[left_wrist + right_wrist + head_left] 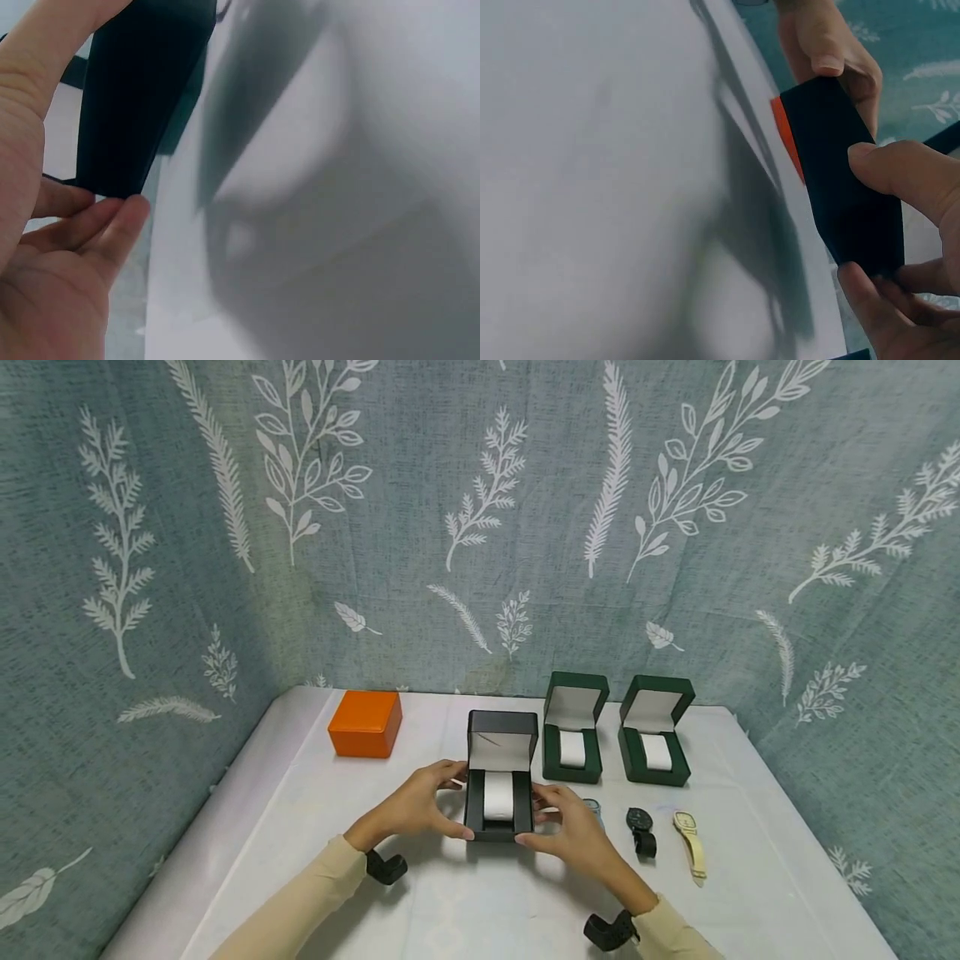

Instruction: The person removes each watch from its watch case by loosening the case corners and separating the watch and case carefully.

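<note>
Black box (500, 777), lid raised, sits on the white table (480, 902) near its middle, a white cushion (498, 795) inside. Left hand (412, 806) grips its left side, right hand (573, 831) its right, fingers curled against the walls. Two green boxes (573, 727) stand open behind; an orange box (365, 723) lies shut at left. Three watches (641, 831) lie beside the right hand.

My right hand (573, 835) hides most of the grey watch (594, 807) behind it. In the left wrist view the black box (135, 90) is cut off at the top edge. The table surface (592, 187) is blurred in both wrist views.
</note>
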The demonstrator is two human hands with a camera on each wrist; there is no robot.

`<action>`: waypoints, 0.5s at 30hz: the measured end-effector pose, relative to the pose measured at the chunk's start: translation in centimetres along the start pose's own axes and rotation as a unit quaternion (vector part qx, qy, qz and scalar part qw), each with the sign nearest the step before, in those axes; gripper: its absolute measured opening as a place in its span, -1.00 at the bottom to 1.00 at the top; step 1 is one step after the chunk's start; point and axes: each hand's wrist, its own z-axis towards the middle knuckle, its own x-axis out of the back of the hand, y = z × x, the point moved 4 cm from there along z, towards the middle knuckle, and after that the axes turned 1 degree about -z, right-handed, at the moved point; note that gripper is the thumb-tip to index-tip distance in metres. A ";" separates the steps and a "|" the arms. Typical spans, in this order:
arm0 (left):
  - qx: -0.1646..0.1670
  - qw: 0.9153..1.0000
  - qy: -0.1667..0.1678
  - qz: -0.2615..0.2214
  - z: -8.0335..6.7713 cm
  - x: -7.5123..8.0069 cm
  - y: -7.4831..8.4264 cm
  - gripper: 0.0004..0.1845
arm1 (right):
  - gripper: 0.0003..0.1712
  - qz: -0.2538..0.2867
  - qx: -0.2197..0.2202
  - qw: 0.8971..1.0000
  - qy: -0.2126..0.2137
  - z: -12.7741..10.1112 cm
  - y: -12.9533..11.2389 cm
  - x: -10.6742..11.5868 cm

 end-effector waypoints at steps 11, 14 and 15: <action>0.017 0.999 -0.003 -0.035 3.3 2.7 -2.4 0.16 | -0.06 -0.025 0.001 1.000 0.000 4.9 0.3 0.5; 0.028 0.998 -0.010 -0.049 4.2 3.1 -3.1 0.13 | -0.05 -0.052 0.001 0.999 0.002 6.1 0.9 0.4; 0.036 0.998 -0.013 -0.051 4.5 3.3 -3.3 0.12 | -0.05 -0.057 -0.003 0.998 0.002 6.5 1.0 0.4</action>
